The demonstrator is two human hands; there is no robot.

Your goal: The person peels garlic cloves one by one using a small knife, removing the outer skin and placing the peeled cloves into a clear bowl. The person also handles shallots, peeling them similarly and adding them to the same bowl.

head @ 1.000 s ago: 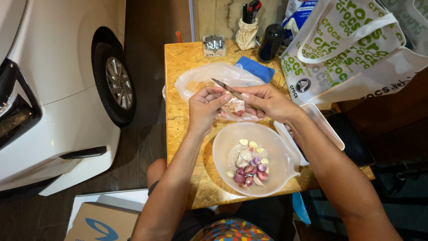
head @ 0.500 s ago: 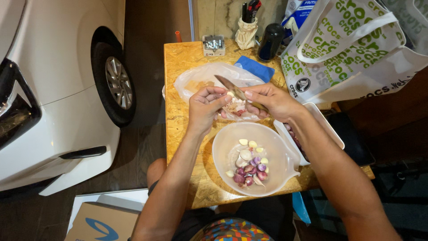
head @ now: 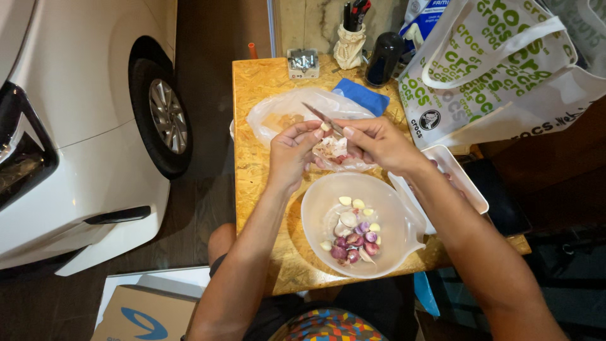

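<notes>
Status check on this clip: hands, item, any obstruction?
Right hand grips knife. Left hand pinches small clove at the blade. Bowl of peeled cloves below. Nothing blocking.

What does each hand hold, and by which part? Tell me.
Right hand holds a knife by its handle; left hand pinches a small clove at its sides.

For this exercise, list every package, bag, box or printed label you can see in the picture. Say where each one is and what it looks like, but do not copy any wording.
White cloth tote bag with green lettering: top right, slumped at the table's far right edge.
Blue and white carton: top edge, behind the tote bag, mostly hidden.
Brown cardboard box with a blue mark: bottom left, on the floor.
Clear plastic bag: on the wooden table, under the hands, crumpled.
</notes>
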